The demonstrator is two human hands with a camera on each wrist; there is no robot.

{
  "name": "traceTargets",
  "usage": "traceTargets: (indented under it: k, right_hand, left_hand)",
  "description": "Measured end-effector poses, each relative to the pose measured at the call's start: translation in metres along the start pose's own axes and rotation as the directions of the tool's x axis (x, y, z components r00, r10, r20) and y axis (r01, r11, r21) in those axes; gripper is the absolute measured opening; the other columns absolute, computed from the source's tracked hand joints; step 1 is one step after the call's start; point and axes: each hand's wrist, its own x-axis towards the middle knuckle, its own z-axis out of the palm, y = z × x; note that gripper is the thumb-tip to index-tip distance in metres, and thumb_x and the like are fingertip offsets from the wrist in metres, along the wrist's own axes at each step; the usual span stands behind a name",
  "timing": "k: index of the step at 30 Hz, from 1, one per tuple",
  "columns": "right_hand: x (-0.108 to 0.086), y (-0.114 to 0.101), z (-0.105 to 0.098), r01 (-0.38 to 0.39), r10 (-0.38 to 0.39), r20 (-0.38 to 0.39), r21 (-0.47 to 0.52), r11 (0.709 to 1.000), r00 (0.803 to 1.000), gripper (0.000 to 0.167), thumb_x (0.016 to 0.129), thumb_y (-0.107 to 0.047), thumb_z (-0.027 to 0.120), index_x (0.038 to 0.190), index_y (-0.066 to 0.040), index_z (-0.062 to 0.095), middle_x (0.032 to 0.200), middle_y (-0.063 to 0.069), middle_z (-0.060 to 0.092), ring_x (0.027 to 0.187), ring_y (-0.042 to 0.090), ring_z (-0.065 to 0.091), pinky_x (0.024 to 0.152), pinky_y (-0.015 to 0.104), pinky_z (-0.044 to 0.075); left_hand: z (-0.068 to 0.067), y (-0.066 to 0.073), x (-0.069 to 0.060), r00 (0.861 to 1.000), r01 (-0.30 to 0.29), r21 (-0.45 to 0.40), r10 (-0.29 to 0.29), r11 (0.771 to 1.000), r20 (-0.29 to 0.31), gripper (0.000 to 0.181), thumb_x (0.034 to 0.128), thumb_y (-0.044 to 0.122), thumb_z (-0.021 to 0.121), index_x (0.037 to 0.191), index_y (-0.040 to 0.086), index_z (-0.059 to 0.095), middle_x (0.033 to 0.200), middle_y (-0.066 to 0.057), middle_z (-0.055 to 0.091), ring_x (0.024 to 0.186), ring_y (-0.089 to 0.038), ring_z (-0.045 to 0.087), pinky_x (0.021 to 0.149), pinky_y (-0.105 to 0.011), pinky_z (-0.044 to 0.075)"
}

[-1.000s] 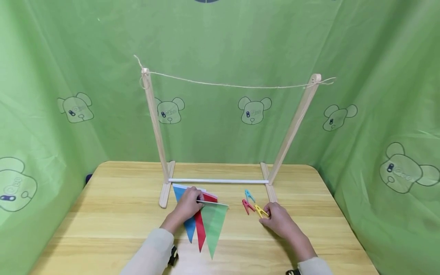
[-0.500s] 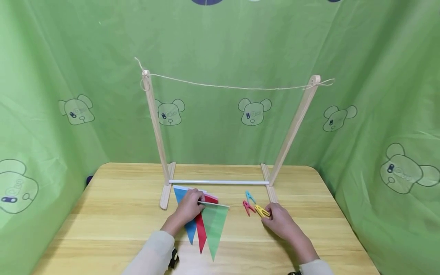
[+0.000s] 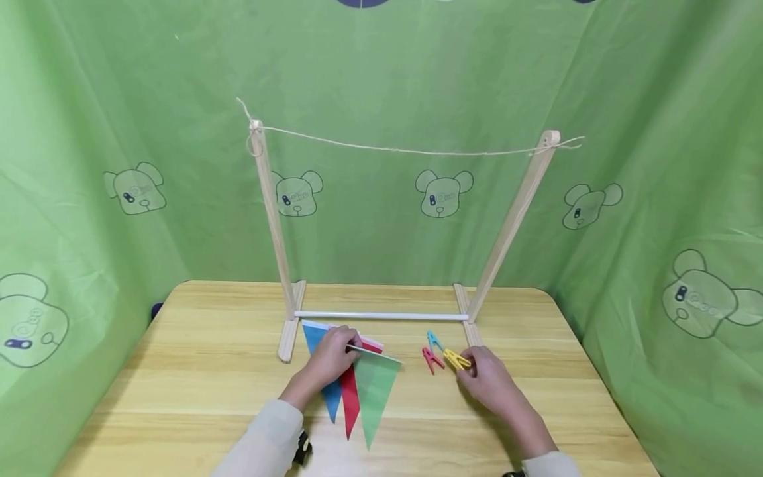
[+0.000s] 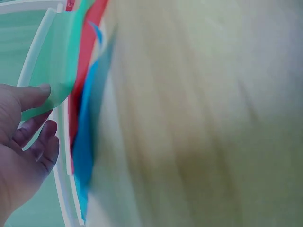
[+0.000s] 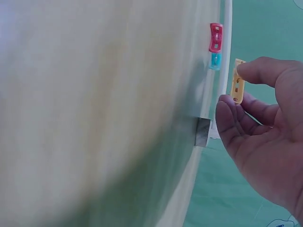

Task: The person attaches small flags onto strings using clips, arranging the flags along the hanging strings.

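My left hand (image 3: 334, 352) pinches the upper left corner of a green triangular pennant (image 3: 377, 384), thumb against it in the left wrist view, where the green pennant (image 4: 59, 71) bends. Beneath lie a red pennant (image 3: 350, 401) and a blue pennant (image 3: 312, 338), partly covered by the hand and the green one. Between thumb and fingers, my right hand (image 3: 491, 381) holds a yellow clothespin (image 3: 456, 360); the right wrist view shows that yellow clothespin (image 5: 237, 82) raised off the table. Left of it a red clothespin (image 3: 432, 358) and a light blue clothespin (image 3: 434, 340) lie on the tabletop.
Behind the hands stands a wooden frame with a left post (image 3: 272, 218), a right post (image 3: 514, 218) and a white bottom rod (image 3: 381, 315). A thin string (image 3: 393, 150) sags between the post tops. Green curtains (image 3: 369, 245) surround the wooden table (image 3: 197, 371).
My right hand has taken the yellow clothespin in its fingers and lifted it slightly. The green pennant's right end has tilted down a little as my left hand moved slightly right.
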Motion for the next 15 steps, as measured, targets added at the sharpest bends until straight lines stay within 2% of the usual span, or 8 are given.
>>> traceTargets:
  k: [4, 8, 15]
  right_hand:
    - [0.001, -0.002, -0.004, 0.017, -0.017, -0.026, -0.003, 1.000, 1.000, 0.028, 0.092, -0.010, 0.072, 0.116, 0.001, 0.063, 0.097, 0.009, 0.057, 0.081, 0.016, 0.053, 0.063, 0.023, 0.048]
    - [0.003, -0.005, -0.009, 0.060, -0.060, -0.054, -0.003, 0.998, 0.997, 0.027, 0.090, -0.007, 0.071, 0.115, 0.001, 0.063, 0.098, 0.009, 0.059, 0.082, 0.015, 0.054, 0.065, 0.023, 0.049]
    - [0.004, -0.007, -0.015, 0.115, -0.114, -0.095, 0.000, 0.993, 0.989, 0.027, 0.089, -0.004, 0.071, 0.115, -0.001, 0.064, 0.097, 0.007, 0.060, 0.083, 0.014, 0.055, 0.069, 0.023, 0.052]
  left_hand:
    - [-0.002, 0.005, 0.001, 1.000, -0.019, -0.029, 0.019, 0.999, -0.020, 0.017, 0.0874, 0.004, 0.080, 0.082, 0.016, 0.067, 0.084, 0.005, 0.062, 0.084, -0.012, 0.057, 0.079, -0.030, 0.051]
    - [-0.006, 0.011, 0.001, 1.000, -0.020, -0.052, 0.019, 0.998, -0.019, 0.013, 0.0875, 0.003, 0.078, 0.085, 0.012, 0.070, 0.087, 0.004, 0.064, 0.084, -0.012, 0.060, 0.078, -0.028, 0.054]
    - [-0.011, 0.018, -0.001, 1.000, 0.017, -0.116, -0.017, 0.993, 0.001, 0.011, 0.0896, 0.008, 0.080, 0.090, 0.015, 0.071, 0.089, 0.003, 0.066, 0.077, -0.008, 0.056, 0.068, -0.022, 0.051]
